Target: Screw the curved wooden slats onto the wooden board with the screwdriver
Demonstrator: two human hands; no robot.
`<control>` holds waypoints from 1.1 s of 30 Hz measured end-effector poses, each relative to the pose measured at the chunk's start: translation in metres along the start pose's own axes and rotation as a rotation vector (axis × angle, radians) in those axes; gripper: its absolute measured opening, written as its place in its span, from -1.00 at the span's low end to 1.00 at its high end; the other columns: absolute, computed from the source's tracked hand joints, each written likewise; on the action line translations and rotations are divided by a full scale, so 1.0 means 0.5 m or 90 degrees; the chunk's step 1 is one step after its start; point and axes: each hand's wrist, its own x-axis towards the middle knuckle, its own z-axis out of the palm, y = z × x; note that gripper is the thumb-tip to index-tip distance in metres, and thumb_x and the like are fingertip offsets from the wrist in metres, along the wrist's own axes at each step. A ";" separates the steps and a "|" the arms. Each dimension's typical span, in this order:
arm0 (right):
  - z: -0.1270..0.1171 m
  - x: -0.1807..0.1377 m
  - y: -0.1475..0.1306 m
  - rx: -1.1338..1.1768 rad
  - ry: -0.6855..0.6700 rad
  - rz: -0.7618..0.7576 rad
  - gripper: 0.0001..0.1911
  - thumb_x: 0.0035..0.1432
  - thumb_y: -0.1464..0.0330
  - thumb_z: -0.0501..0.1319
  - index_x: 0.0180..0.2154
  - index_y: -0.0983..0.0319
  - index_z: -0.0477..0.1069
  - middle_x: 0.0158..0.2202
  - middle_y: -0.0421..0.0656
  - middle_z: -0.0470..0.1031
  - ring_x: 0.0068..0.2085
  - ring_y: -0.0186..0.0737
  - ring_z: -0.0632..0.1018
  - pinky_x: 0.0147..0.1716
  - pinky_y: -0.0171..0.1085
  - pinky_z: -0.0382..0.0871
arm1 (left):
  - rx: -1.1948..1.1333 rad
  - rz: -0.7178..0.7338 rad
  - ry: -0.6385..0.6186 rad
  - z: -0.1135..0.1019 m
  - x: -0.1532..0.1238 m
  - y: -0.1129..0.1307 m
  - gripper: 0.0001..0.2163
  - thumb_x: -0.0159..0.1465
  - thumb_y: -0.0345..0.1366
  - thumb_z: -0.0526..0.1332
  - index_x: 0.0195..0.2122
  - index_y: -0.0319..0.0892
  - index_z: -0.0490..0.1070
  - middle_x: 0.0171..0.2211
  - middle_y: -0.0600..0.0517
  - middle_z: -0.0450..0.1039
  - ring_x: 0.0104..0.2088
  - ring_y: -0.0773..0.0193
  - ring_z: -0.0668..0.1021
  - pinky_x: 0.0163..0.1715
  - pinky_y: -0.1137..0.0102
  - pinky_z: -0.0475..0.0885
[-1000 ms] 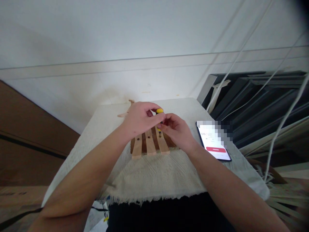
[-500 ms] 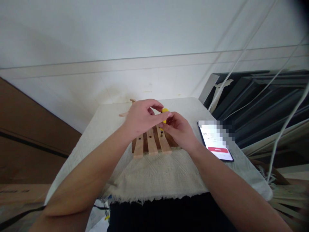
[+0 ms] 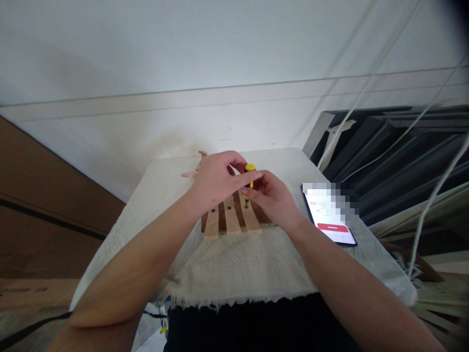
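A short yellow-and-black screwdriver [image 3: 250,168] stands upright between my hands, its tip at a screw [image 3: 246,206] in the rightmost of three pale wooden slats [image 3: 252,222]. My left hand [image 3: 220,176] has its thumb and fingers closed around the handle from the left. From the right, my right hand [image 3: 271,195] grips the lower part of the screwdriver with thumb and fingertips. The slats lie side by side across a darker brown wooden board [image 3: 269,222]. Dark screws or holes show in the other two slats, partly covered by my left hand.
A pale wooden piece [image 3: 201,159] lies behind my left hand. On the right of the cloth-covered table [image 3: 242,269] rests a phone [image 3: 331,227] with a lit screen. Dark panels [image 3: 403,146] lean beyond the right edge, with white cords [image 3: 436,190] hanging before them.
The yellow-and-black handle has turned slightly, showing more black now. Both hands remain at the same screw, and the slats stay in place; the view has shifted a little.
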 end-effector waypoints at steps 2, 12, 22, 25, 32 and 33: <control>0.000 0.000 -0.001 0.024 -0.017 -0.005 -0.77 0.08 0.23 0.30 -0.22 0.16 0.40 -0.30 -0.21 0.44 -0.29 -0.26 0.45 -0.25 -0.21 0.34 | 0.004 0.001 0.001 0.001 0.000 0.000 -0.78 0.07 -0.16 0.29 -0.39 -0.22 0.53 -0.44 0.02 0.54 -0.53 0.39 0.45 -0.51 0.46 0.32; 0.003 0.000 -0.001 0.031 -0.006 -0.013 -0.77 0.04 0.26 0.33 -0.31 0.15 0.32 -0.39 -0.27 0.36 -0.36 -0.32 0.39 -0.33 -0.26 0.30 | 0.020 -0.002 -0.003 -0.004 -0.003 0.004 -0.76 0.11 -0.14 0.25 -0.36 -0.21 0.54 -0.44 0.03 0.53 -0.55 0.41 0.39 -0.53 0.46 0.26; 0.002 -0.001 0.004 0.008 -0.049 -0.009 -0.80 0.14 0.20 0.24 -0.24 0.15 0.38 -0.33 -0.22 0.44 -0.30 -0.26 0.45 -0.27 -0.22 0.33 | 0.007 0.017 -0.027 -0.003 -0.003 0.006 -0.82 0.11 -0.24 0.23 -0.38 -0.21 0.55 -0.47 0.05 0.53 -0.58 0.43 0.38 -0.55 0.48 0.25; 0.002 0.000 0.003 0.008 -0.013 0.014 -0.73 0.06 0.18 0.31 -0.27 0.16 0.35 -0.32 -0.22 0.44 -0.32 -0.27 0.44 -0.28 -0.22 0.35 | -0.004 0.012 -0.051 -0.001 -0.005 0.007 -0.80 0.09 -0.21 0.25 -0.36 -0.22 0.54 -0.45 0.04 0.54 -0.59 0.44 0.38 -0.57 0.48 0.24; -0.006 -0.002 -0.011 0.041 -0.052 -0.010 -0.85 0.16 0.30 0.20 -0.21 0.15 0.45 -0.28 -0.20 0.50 -0.26 -0.27 0.48 -0.19 -0.19 0.35 | 0.018 -0.004 -0.018 0.001 -0.002 0.005 -0.83 0.08 -0.23 0.23 -0.40 -0.22 0.53 -0.49 0.06 0.51 -0.60 0.44 0.35 -0.56 0.48 0.24; -0.006 -0.001 -0.010 0.041 -0.054 -0.006 -0.85 0.15 0.29 0.22 -0.21 0.15 0.45 -0.28 -0.20 0.50 -0.26 -0.27 0.48 -0.19 -0.19 0.35 | 0.021 -0.010 -0.011 0.002 -0.002 0.005 -0.83 0.08 -0.24 0.23 -0.40 -0.22 0.53 -0.49 0.06 0.51 -0.60 0.44 0.35 -0.55 0.47 0.25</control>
